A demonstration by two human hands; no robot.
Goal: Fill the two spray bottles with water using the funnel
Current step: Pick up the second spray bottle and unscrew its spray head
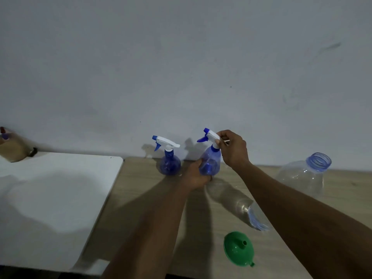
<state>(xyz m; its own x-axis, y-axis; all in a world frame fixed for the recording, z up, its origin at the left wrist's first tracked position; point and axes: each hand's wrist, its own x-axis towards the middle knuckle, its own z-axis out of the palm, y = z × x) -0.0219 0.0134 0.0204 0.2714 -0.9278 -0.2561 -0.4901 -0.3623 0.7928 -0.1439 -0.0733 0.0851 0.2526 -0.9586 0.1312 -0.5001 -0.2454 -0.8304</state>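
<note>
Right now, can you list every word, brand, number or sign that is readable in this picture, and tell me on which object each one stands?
None can be read.
Held spray bottle: no print visible.
Standing spray bottle: no print visible.
Green funnel: plain.
Lying clear bottle: its blue label is too blurred to read.
Large clear jug: no label visible.

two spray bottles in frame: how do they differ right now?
The right spray bottle is tilted and gripped: left hand around its body, right hand on its trigger head. The left spray bottle stands upright on the wooden table, untouched. The left bottle's body looks rounder, the right one's more tapered. Both are translucent blue with white-and-blue trigger heads on.
</note>
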